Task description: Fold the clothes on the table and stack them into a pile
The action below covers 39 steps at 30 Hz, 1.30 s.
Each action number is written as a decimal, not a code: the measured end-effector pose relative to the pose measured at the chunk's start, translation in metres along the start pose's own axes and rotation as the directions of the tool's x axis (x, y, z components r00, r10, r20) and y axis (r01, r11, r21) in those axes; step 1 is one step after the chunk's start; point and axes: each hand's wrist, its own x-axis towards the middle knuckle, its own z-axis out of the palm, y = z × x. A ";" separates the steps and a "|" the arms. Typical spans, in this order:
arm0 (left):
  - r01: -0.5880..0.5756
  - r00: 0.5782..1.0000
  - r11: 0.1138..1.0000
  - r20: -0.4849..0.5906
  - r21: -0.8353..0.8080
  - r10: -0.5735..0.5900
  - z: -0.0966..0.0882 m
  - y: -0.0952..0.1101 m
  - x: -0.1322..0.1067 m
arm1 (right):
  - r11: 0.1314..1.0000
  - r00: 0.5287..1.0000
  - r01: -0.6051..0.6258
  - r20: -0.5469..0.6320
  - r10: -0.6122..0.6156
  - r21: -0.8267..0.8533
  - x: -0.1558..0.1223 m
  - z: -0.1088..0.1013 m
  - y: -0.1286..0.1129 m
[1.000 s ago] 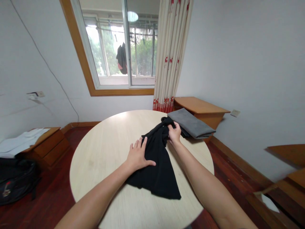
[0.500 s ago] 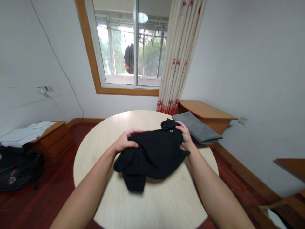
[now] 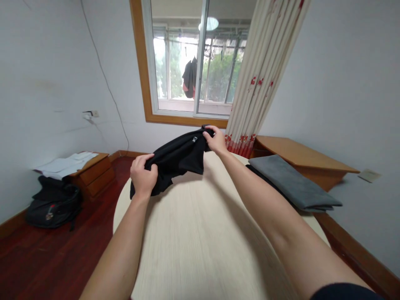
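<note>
A black garment [image 3: 178, 154] with a small white logo is stretched between my two hands over the far left part of the round table [image 3: 187, 233]. Its kind is hard to make out, though it looks like a shirt. My left hand [image 3: 143, 175] grips the near left end, low by the tabletop. Higher up and farther off, my right hand [image 3: 216, 138] pinches the other end near the logo. Between them the cloth hangs in loose folds, with one flap dangling below the logo.
Folded grey cloth [image 3: 287, 179] lies at the table's right edge, with something black under it. Behind it stands a wooden desk [image 3: 306, 154]. To the left are a small wooden cabinet [image 3: 93, 175] with papers and a black backpack [image 3: 51, 206]. A curtain [image 3: 262, 75] hangs by the window.
Both hands have carried the black garment away from me toward the far edge. The right end has been raised off the table and the cloth pulled longer. The camera view has turned left.
</note>
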 end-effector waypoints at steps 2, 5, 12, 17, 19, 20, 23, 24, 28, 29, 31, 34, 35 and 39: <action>0.021 0.995 0.990 0.094 0.140 -0.034 0.002 -0.007 0.000 | 0.995 0.998 0.000 0.065 0.006 -0.095 0.017 0.022 0.000; 0.017 0.963 0.957 0.252 0.290 -0.094 0.012 -0.021 -0.004 | 0.947 0.956 0.008 0.281 0.087 -0.320 0.003 0.046 0.014; -0.049 0.860 0.901 0.477 0.432 -0.182 0.038 -0.037 -0.017 | 0.804 0.831 0.149 0.514 0.214 -0.576 -0.112 0.010 0.069; -0.165 0.876 0.900 0.479 0.404 -0.054 0.049 -0.029 -0.022 | 0.591 0.896 0.096 0.329 0.300 -0.801 -0.127 -0.087 0.091; -0.223 0.865 0.891 0.501 0.394 -0.005 0.054 -0.030 -0.024 | 0.479 0.923 -0.020 0.168 0.347 -0.878 -0.120 -0.132 0.096; -0.241 0.851 0.885 0.525 0.398 -0.004 0.057 -0.032 -0.025 | 0.416 0.922 -0.090 0.082 0.378 -0.905 -0.117 -0.154 0.099; -0.220 0.771 0.872 0.625 0.437 -0.119 0.068 -0.045 -0.028 | 0.252 0.860 -0.274 -0.118 0.497 -0.928 -0.116 -0.209 0.106; -0.200 0.738 0.868 0.652 0.455 -0.172 0.072 -0.049 -0.028 | 0.217 0.831 -0.308 -0.150 0.536 -0.926 -0.118 -0.222 0.109; -0.164 0.665 0.846 0.691 0.507 -0.284 0.086 -0.063 -0.025 | 0.208 0.787 -0.314 -0.132 0.602 -0.926 -0.128 -0.247 0.116; -0.159 0.661 0.842 0.689 0.516 -0.298 0.089 -0.065 -0.023 | 0.220 0.789 -0.306 -0.117 0.603 -0.926 -0.129 -0.248 0.117; -0.150 0.656 0.830 0.682 0.537 -0.323 0.093 -0.068 -0.017 | 0.236 0.794 -0.301 -0.106 0.598 -0.924 -0.127 -0.249 0.116; -0.133 0.651 0.799 0.660 0.586 -0.376 0.095 -0.071 -0.008 | 0.255 0.819 -0.354 -0.167 0.549 -0.900 -0.118 -0.255 0.108; -0.125 0.650 0.788 0.650 0.603 -0.394 0.095 -0.073 -0.006 | 0.260 0.825 -0.396 -0.218 0.521 -0.880 -0.114 -0.260 0.104; -0.084 0.655 0.742 0.598 0.665 -0.462 0.091 -0.078 0.001 | 0.384 0.838 -0.544 -0.462 0.290 -0.746 -0.096 -0.283 0.077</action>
